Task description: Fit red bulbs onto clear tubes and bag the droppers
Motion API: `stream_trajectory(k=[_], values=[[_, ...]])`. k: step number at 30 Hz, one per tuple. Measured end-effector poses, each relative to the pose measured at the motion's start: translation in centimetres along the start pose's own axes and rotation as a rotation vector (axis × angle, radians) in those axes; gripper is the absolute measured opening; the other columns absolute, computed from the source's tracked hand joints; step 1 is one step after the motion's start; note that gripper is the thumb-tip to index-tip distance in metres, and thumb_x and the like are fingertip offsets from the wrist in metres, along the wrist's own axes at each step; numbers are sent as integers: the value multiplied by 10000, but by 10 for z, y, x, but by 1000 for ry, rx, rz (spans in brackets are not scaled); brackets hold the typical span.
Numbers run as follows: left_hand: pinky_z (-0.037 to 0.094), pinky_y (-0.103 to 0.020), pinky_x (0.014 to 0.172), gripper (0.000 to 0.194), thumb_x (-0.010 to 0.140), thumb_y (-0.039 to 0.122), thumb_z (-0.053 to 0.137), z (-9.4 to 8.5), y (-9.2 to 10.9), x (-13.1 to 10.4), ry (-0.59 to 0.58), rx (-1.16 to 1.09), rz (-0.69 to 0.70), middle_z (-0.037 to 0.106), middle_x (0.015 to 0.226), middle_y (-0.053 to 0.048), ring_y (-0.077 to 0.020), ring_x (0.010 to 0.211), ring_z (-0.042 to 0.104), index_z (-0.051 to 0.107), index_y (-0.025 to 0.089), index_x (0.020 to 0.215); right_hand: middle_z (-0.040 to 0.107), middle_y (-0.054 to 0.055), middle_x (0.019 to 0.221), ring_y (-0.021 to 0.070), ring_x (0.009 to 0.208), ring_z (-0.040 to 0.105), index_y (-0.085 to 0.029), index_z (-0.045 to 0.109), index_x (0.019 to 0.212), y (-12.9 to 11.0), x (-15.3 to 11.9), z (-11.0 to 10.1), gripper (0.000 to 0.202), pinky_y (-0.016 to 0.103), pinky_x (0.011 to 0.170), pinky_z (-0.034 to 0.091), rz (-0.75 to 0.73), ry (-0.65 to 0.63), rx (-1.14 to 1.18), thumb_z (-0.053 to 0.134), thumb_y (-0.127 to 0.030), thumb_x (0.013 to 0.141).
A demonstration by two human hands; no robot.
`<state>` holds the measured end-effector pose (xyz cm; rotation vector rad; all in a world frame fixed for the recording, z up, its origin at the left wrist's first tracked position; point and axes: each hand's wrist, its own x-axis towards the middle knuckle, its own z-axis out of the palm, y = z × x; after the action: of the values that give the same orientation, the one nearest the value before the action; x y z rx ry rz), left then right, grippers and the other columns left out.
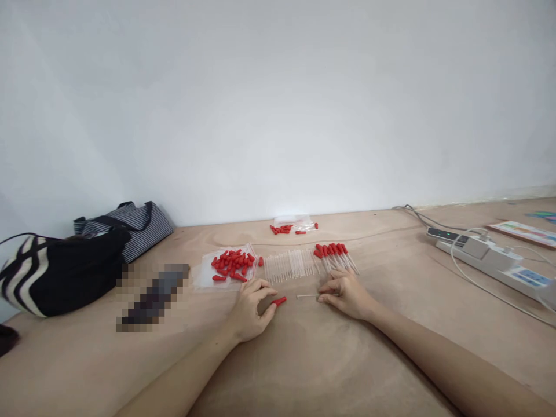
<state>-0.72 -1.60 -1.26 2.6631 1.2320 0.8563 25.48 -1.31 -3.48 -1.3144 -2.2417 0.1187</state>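
In my head view, my left hand [254,308] has thumb and fingers curled together, pinching a small red bulb-shaped cap [280,300] just above the pale wooden tabletop [278,365]. My right hand [346,295] pinches one end of a thin, clear, straight tube [306,296], its free end pointing at the cap, near but apart. Beyond my hands lies a row of clear tubes [286,265]; at its right, several tubes wear red caps [332,249]. To the left, a red cap pile [232,262] sits on a clear plastic bag [201,277].
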Motion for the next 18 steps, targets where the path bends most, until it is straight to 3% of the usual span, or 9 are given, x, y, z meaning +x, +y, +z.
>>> stream_trajectory(k=[3, 9, 14, 18], values=[[437, -322, 766, 207, 734, 229, 538, 5, 3, 2, -31, -66, -17, 577, 894, -59, -185, 836, 543, 631, 181, 913, 597, 23, 818, 173, 816, 503, -286, 668, 891, -3, 2, 3, 219, 324, 734, 309, -4, 24, 26, 601, -416, 728], [427, -304, 719, 172, 802, 213, 489, 16, 5, 7, -35, -66, -51, 602, 799, -37, -174, 784, 542, 660, 207, 803, 587, 20, 810, 160, 805, 497, -229, 656, 707, -13, 3, 11, 125, 316, 717, 279, -63, 81, 8, 573, -293, 774], [380, -338, 733, 117, 816, 208, 467, 17, 8, 10, -11, -22, -98, 624, 821, -18, -195, 805, 536, 583, 209, 835, 605, 19, 804, 149, 803, 495, -184, 564, 760, -29, 4, 11, 119, 322, 760, 248, -46, 177, -35, 471, -214, 829], [355, -340, 744, 121, 838, 226, 433, 20, 7, 10, -26, -33, -123, 624, 834, -13, -190, 811, 538, 551, 211, 859, 623, -1, 761, 136, 771, 502, -185, 531, 758, -38, 5, 11, 134, 332, 788, 219, -26, 163, -9, 432, -208, 845]])
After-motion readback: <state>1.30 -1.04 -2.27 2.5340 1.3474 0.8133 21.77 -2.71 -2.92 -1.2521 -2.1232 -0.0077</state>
